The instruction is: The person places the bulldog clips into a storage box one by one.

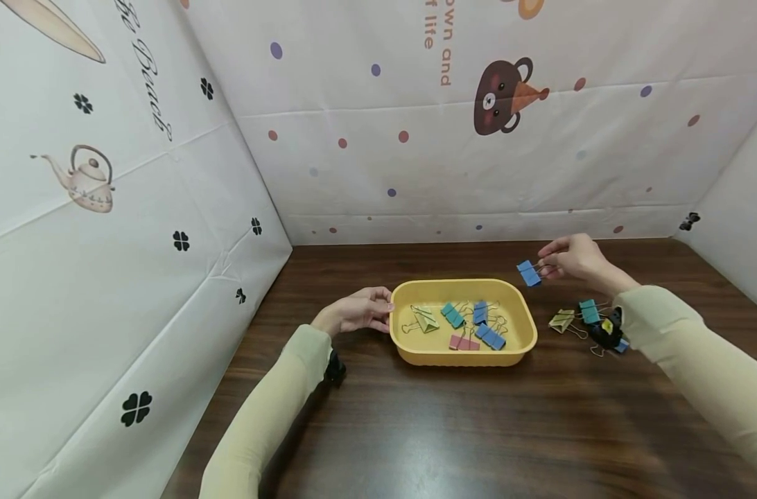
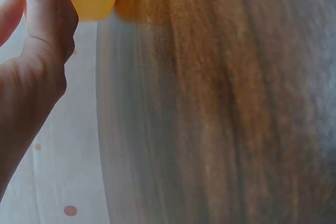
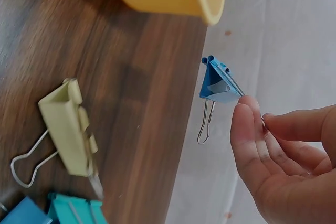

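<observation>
Between thumb and fingers, my right hand (image 1: 575,258) pinches a wire handle of a blue binder clip (image 1: 529,273), raised off the table just beyond the right end of a yellow plastic tray (image 1: 462,358). The right wrist view shows the blue clip (image 3: 218,85) with its other handle hanging free. At the tray's left end, my left hand (image 1: 361,310) grips the rim with the thumb at the edge. Inside the tray lie several binder clips: a yellow one (image 1: 425,319), a teal one (image 1: 453,315), a pink one (image 1: 464,343) and blue ones (image 1: 490,337).
Right of the tray, under my right forearm, sits a loose group with a yellow clip (image 1: 562,319), a teal clip (image 1: 589,312) and a blue clip partly hidden by the wrist camera. The dark wooden table (image 1: 416,430) meets white printed sheets (image 1: 366,173) at the back and sides.
</observation>
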Demonstrator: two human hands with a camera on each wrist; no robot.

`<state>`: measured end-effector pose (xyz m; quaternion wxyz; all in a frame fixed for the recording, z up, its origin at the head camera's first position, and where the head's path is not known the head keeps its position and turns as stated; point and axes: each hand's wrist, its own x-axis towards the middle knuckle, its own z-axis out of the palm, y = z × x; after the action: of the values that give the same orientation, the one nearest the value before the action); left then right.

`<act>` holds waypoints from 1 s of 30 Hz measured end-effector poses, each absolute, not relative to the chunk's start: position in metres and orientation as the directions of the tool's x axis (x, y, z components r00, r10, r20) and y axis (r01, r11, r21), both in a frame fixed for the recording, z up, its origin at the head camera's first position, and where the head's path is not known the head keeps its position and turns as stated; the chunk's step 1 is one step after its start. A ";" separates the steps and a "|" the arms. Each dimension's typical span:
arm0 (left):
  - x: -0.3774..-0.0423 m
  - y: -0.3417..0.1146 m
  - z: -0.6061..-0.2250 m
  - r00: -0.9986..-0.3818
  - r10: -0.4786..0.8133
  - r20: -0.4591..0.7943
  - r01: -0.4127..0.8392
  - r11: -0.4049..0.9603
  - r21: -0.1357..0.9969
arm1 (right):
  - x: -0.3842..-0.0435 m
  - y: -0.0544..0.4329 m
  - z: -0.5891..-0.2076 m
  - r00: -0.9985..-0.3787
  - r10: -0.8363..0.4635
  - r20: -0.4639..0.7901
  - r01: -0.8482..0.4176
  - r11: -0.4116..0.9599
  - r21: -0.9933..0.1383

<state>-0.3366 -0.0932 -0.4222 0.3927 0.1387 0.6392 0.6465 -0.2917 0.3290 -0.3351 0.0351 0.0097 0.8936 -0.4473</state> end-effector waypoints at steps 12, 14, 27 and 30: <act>-0.335 -0.093 -0.422 -0.653 0.690 -0.313 -0.330 0.113 0.937 | -0.289 0.299 -0.321 -0.995 -0.083 -0.058 0.003 0.546 -0.838; -0.335 -0.093 -0.422 -0.649 0.695 -0.309 -0.332 0.107 0.937 | -0.289 0.294 -0.319 -0.993 -0.100 -0.055 -0.006 0.532 -0.847; -0.335 -0.093 -0.422 -0.647 0.695 -0.315 -0.339 0.108 0.935 | -0.288 0.266 -0.319 -0.978 -0.196 -0.065 -0.042 0.497 -0.867; -0.335 -0.093 -0.420 -0.649 0.694 -0.312 -0.337 0.106 0.936 | -0.286 0.260 -0.320 -0.974 -0.218 -0.065 -0.060 0.522 -0.851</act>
<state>-0.3349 -0.0928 -0.4204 0.3944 0.1418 0.6303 0.6535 -0.2863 0.2599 -0.3201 0.0817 -0.0799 0.8684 -0.4825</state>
